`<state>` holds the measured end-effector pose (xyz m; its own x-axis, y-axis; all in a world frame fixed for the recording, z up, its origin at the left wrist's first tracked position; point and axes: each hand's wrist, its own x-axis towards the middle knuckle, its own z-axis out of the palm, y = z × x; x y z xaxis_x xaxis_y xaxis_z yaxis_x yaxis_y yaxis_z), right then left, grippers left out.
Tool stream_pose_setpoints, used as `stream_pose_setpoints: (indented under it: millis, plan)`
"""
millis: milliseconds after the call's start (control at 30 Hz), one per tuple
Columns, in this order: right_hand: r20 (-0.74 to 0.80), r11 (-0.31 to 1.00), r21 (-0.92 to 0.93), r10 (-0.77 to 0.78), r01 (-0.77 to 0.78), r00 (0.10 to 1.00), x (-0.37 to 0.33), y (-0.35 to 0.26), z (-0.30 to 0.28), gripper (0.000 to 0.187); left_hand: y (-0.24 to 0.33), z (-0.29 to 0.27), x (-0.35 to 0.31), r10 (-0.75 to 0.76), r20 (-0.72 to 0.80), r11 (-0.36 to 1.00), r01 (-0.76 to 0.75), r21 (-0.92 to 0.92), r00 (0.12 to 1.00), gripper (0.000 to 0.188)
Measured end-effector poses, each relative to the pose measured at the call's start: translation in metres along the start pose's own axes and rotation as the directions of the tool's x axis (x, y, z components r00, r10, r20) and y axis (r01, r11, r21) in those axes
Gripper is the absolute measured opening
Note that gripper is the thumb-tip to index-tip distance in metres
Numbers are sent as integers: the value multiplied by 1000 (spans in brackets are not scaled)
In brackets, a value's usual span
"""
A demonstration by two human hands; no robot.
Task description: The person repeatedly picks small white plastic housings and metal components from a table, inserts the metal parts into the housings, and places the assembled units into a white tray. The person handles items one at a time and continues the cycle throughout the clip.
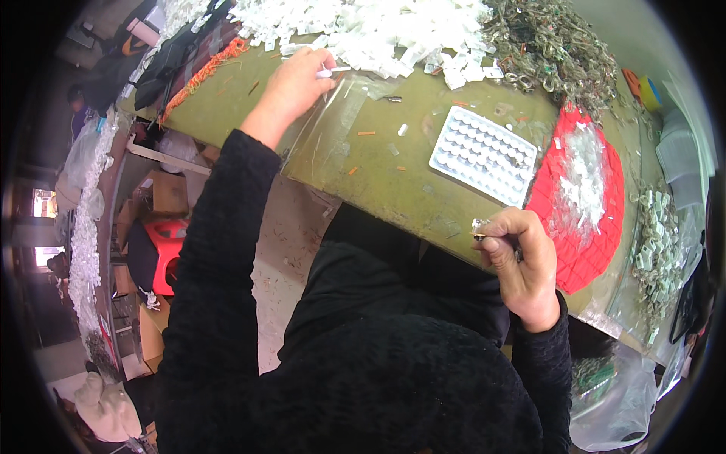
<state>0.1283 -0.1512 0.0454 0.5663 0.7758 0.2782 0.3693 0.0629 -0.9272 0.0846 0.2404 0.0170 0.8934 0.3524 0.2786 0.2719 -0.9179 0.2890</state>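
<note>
your right hand (523, 261), just on your side of the white tray (463, 179): fingertips pinched on a small pale piece (479, 228). your left hand (296, 85), left of the tray and farther off: narrow pinch on a slim white piece (340, 69), long axis roughly crosswise. heap of white pieces (370, 38), beyond the tray: nearer your left hand.

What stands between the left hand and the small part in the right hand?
No visible obstacle: only clear film and loose scraps lie on the green tabletop between the left hand and the small part. The white tray sits just right of that line.
</note>
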Motion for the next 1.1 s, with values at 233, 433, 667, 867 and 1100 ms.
stream_pose_setpoints:
  millis: [233,433,667,867,1100]
  plan:
    - [-20,847,471,292,-249,956,-1,-8,3,8,8,-14,-1,-184,113,891,214,-401,976,15]
    - [40,477,837,432,-266,901,27,4,42,5,102,2,-91,31,456,-378,433,-819,890,26]
    - [44,558,781,399,-281,916,26,6,56,7,156,16,-122,-45,362,-342,326,-881,931,27]
    - [-58,721,647,371,-248,927,17,1,64,10,160,-4,-130,-2,399,-100,397,-912,917,29]
    - [38,490,830,424,-265,905,14,0,53,7,164,4,-135,28,388,-378,369,-849,921,29]
